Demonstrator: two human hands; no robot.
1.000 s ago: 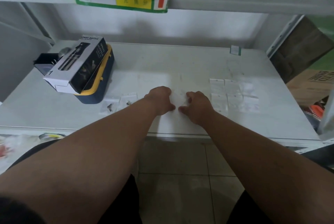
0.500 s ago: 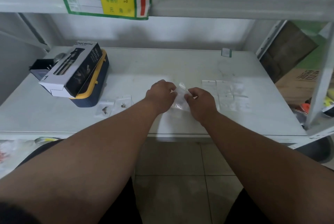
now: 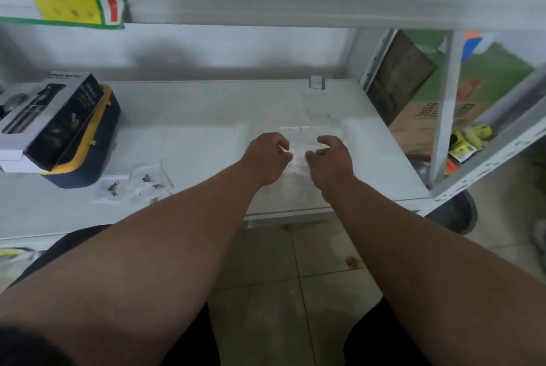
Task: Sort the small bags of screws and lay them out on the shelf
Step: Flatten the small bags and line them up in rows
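Note:
Both my hands hold one small clear bag (image 3: 297, 161) between them, just above the white shelf (image 3: 206, 117). My left hand (image 3: 266, 158) pinches its left edge and my right hand (image 3: 332, 160) pinches its right edge. Behind and under my hands lies a grid of small clear bags (image 3: 310, 132), laid flat in rows; the hands hide part of it. To the left, two loose clear bags with dark screws (image 3: 147, 182) lie near the shelf's front edge.
A black and white product box (image 3: 50, 117) rests on a navy and yellow case (image 3: 97, 141) at the shelf's left. A green label (image 3: 316, 82) stands at the back. An upper shelf hangs overhead. Cardboard boxes (image 3: 428, 117) sit to the right.
My hands lifted a clear bag off the shelf and carried it to the right, over the rows of laid-out bags. The camera view shifted right.

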